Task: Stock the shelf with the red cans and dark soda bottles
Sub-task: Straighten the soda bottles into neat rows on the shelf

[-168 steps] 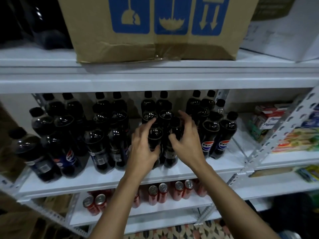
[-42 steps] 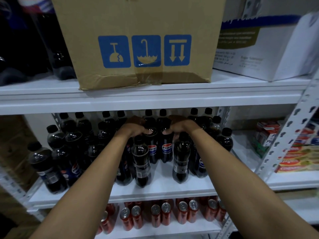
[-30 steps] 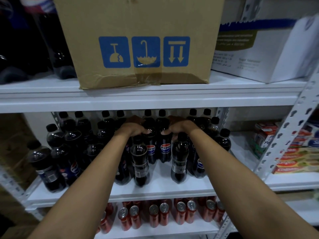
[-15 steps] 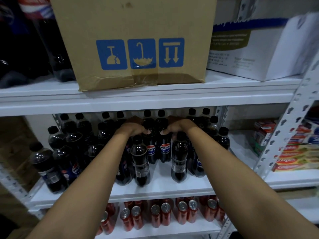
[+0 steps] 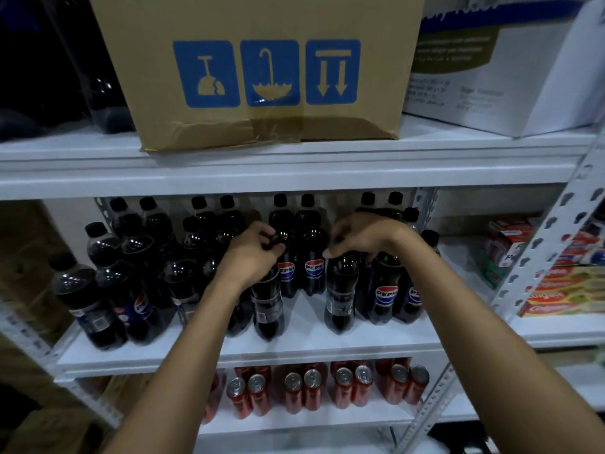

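Gripping bottle tops on the middle shelf (image 5: 294,347): left hand (image 5: 252,257) curls its fingers over the cap of the left front bottle (image 5: 267,306), right hand (image 5: 361,235) pinches the cap of the right front bottle (image 5: 340,293), both bottles upright, long axis vertical, caps up. Dark soda bottles (image 5: 131,273) fill that shelf in rows front to back, roughly two dozen, exact count unclear with rear ones hidden. Red cans (image 5: 350,388) stand upright on the shelf below, eight tops visible in four pairs, more half hidden at left; cardboard box (image 5: 262,70) above.
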